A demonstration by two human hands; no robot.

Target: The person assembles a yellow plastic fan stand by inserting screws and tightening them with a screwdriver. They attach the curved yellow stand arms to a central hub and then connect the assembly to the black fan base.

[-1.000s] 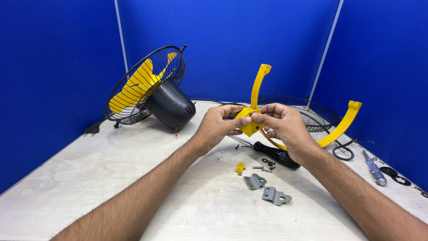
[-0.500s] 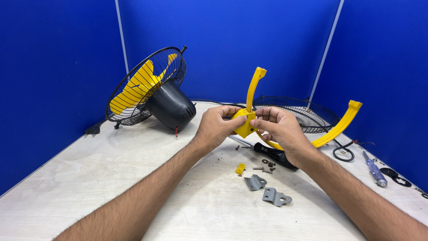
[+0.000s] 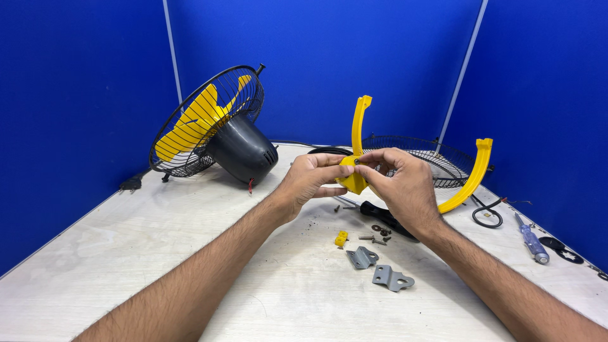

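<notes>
Both hands hold a yellow plastic U-shaped fan bracket (image 3: 360, 126) above the table. My left hand (image 3: 311, 179) grips its yellow base from the left. My right hand (image 3: 404, 185) covers the base from the right, with fingertips pinched at a small part on top of it. One arm of the bracket points straight up, the other (image 3: 472, 178) curves out to the right. Below the hands lie a black-handled screwdriver (image 3: 385, 218), a small yellow clip (image 3: 341, 239), loose screws and washers (image 3: 377, 235) and two grey metal brackets (image 3: 378, 267).
A black fan motor with yellow blades in a wire guard (image 3: 212, 130) lies on its side at the back left. A separate wire guard (image 3: 425, 158) rests behind the hands. A blue tester screwdriver (image 3: 531, 239) and black wire loop (image 3: 486, 214) lie right. Blue walls surround the wooden table (image 3: 107, 247).
The bracket has been turned slightly, so its upright arm stands straighter. My right fingertips have shifted onto the top of the base.
</notes>
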